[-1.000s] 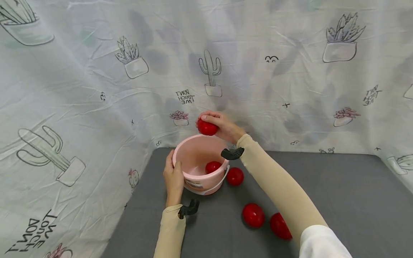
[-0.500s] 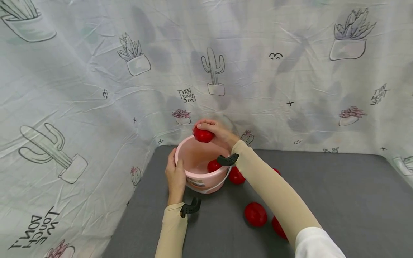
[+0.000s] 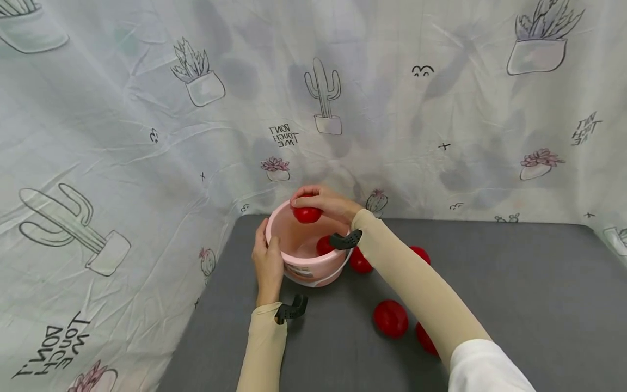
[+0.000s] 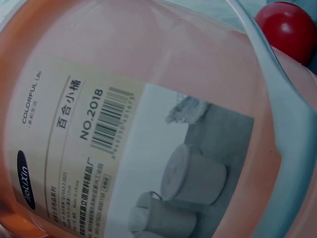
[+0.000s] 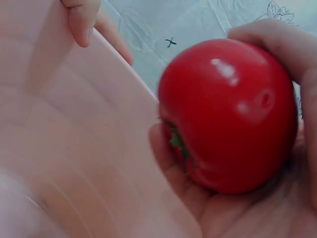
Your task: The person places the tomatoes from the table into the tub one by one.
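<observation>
Your right hand [image 3: 327,204] has dropped lower since a second ago, fingers wrapped around the shiny red tomato [image 3: 307,214], now just inside the round pink plastic bucket's [image 3: 313,269] rim. Your left hand [image 3: 267,267] grips that rim, thumb inside; another tomato [image 3: 324,245] sits at the bottom

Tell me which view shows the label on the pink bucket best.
The left wrist view: the label fills the frame, with barcode and "NO.2018" readable. The head view shows only a small sliver of it on the pink bucket, beside the left hand. The right wrist view shows only the bucket's inside.
</observation>
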The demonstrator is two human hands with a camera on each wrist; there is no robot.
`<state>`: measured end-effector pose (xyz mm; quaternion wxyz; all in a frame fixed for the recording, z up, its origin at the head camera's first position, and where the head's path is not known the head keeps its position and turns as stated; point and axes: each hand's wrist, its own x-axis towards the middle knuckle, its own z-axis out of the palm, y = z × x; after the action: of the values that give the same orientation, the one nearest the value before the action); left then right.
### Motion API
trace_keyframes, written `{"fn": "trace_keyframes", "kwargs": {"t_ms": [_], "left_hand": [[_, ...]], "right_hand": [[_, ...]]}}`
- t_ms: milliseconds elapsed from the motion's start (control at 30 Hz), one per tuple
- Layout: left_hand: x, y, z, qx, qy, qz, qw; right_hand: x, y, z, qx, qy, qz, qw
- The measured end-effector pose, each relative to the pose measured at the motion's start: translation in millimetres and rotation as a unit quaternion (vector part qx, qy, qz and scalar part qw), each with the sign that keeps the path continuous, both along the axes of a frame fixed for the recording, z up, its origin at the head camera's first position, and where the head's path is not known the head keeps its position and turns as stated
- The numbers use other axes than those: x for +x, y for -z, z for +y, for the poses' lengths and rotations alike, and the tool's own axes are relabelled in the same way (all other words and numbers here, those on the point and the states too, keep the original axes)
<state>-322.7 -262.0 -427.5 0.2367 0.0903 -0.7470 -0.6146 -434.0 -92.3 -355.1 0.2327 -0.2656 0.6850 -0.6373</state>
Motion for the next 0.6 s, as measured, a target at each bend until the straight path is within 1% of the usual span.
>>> {"fn": "trace_keyframes", "kwargs": {"t_ms": [67,167,333,467,567,600], "left_hand": [[-0.5,0.4,0.3,0.002,0.001,0.001,1.0000],[-0.8,-0.9,0.6,0.010,-0.001,0.008,0.9999],[-0.5,-3.0,-0.4,0.021,-0.004,0.013,0.9997],[-0.5,-2.6,-1.2,0.020,-0.005,0.011,0.9997],[-0.9,-1.8,-1.0,0.021,-0.003,0.007,0.9997],[-0.8,-1.7,-0.8,0.022,-0.002,0.007,0.9997]], "right_hand": [[-0.2,-0.2,0.1,0.033,-0.008,0.014,0.9993],[-1.7,-0.5,-1.8,0.074,-0.020,0.021,0.9968],[-4.6,1.1,-6.3,0.098,-0.037,0.007,0.9945],[-5.5,3.9,-7.4,0.133,-0.033,0.040,0.9898],[-6.5,6.5,-8.4,0.171,-0.024,0.078,0.9819],[-6.6,7.3,-8.8,0.179,-0.022,0.081,0.9802]]}}
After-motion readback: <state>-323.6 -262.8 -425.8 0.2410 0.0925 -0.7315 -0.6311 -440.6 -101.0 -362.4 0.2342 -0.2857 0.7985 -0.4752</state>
